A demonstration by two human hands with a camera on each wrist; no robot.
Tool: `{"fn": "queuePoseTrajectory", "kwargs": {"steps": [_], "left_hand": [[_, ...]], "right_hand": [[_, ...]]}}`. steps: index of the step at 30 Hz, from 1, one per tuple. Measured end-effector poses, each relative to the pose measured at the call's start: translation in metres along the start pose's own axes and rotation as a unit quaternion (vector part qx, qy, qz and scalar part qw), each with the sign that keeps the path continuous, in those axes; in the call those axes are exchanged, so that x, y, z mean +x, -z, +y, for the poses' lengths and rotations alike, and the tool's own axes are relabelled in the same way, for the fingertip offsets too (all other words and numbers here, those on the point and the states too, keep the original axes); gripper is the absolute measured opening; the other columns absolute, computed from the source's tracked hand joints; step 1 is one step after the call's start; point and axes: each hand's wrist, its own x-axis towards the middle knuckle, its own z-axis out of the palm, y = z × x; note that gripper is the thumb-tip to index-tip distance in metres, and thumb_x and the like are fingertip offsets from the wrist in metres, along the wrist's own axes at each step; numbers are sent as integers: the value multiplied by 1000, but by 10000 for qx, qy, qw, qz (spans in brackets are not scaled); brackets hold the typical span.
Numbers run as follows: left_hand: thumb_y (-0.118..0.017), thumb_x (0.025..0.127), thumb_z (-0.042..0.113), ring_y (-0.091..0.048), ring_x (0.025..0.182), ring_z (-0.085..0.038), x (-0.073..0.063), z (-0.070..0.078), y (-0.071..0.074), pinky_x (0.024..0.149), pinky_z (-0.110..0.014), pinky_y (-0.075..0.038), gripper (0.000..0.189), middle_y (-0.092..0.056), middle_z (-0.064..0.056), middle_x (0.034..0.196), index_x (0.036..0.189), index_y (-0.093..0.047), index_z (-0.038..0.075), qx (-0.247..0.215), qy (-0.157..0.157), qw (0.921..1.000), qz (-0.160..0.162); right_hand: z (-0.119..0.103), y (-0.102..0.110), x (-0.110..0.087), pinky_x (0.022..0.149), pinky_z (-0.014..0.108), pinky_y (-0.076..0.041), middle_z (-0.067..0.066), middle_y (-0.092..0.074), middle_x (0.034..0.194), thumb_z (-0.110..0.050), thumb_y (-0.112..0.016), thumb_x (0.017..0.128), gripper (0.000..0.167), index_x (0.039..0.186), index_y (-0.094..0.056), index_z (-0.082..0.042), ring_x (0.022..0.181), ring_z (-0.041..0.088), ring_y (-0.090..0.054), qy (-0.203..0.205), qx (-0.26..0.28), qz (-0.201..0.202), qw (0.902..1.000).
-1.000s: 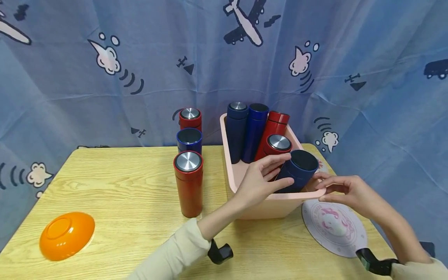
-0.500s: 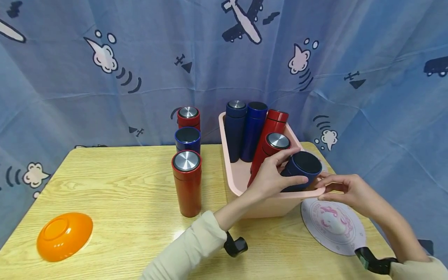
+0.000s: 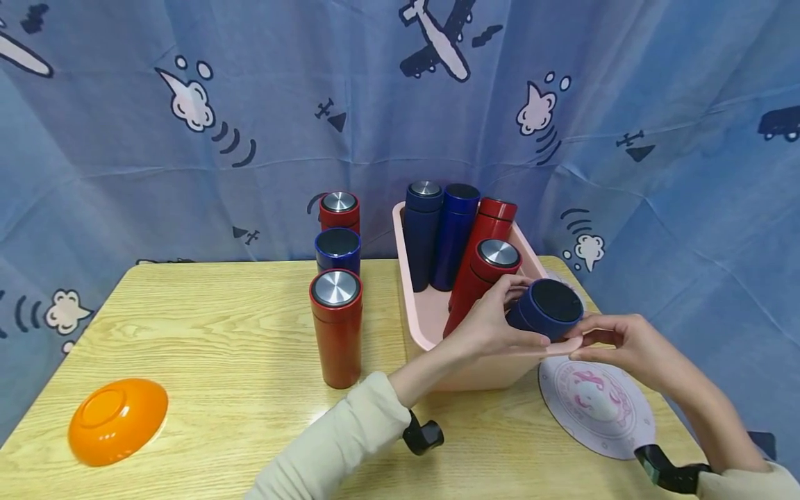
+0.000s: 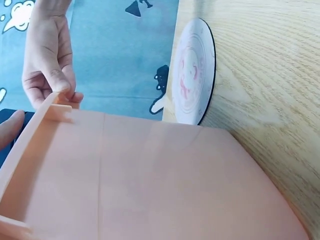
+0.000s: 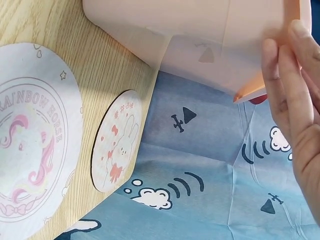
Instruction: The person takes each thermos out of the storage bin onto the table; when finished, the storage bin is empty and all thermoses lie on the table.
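Observation:
My left hand (image 3: 494, 325) grips a dark blue thermos bottle (image 3: 550, 309) near its black-topped lid, fingers behind and thumb in front. The thermos leans to the right inside the near right corner of a pink plastic bin (image 3: 475, 371); its lower part is hidden. With thumb and fingers, my right hand (image 3: 625, 344) pinches the bin's rim at that corner, which the left wrist view also shows. Left of the held thermos, a red thermos (image 3: 478, 278) with a silver lid leans in the bin. Behind it are another red thermos (image 3: 498, 212), a blue one (image 3: 456, 236) and a navy one (image 3: 421, 236).
Left of the bin, a red thermos (image 3: 337, 340), a blue one (image 3: 338, 260) and another red one (image 3: 340, 212) stand in a row. An upturned orange bowl (image 3: 119, 421) lies far left. Round printed mats (image 3: 596, 410) lie beside the bin, one with a rabbit (image 5: 117, 145).
My left hand has moved right, closing round the dark blue thermos. That thermos has tipped further right and sits slightly lower. The right hand has stayed at the bin's rim.

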Motion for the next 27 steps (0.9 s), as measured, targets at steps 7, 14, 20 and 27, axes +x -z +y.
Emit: {"fn": "queuePoseTrajectory", "kwargs": {"steps": [7,14,20,27], "left_hand": [[-84,72,14,-53,113,-5,1,1,-2,96,-21,-42,75,-59,0,126,137,-47,13,620,-146,9980,46],[-86,71,19,-55,107,-3,0,2,-4,93,-19,-44,76,-60,1,122,132,-41,14,692,-89,9975,95],[-85,71,22,-56,103,-3,1,2,-5,88,-16,-44,70,-61,1,115,128,-47,10,1282,-491,9903,209],[-86,70,21,-60,99,-3,2,0,-4,84,-11,-45,65,-65,-1,112,123,-51,9,1288,-611,9892,349]], "right_hand": [[1,-1,0,63,22,-56,-11,-66,95,8,-69,81,20,100,-69,0,83,3,-65,115,97,16,9999],[5,-2,0,65,20,-56,-12,-66,100,17,-67,78,31,103,-70,-1,87,1,-64,478,459,-9,9978],[2,-1,1,66,21,-56,-16,-66,106,14,-67,80,29,102,-71,-4,96,-4,-62,321,391,3,9987],[2,-2,1,65,21,-56,-17,-66,104,13,-67,81,25,103,-70,0,89,0,-64,270,317,1,9991]]}}
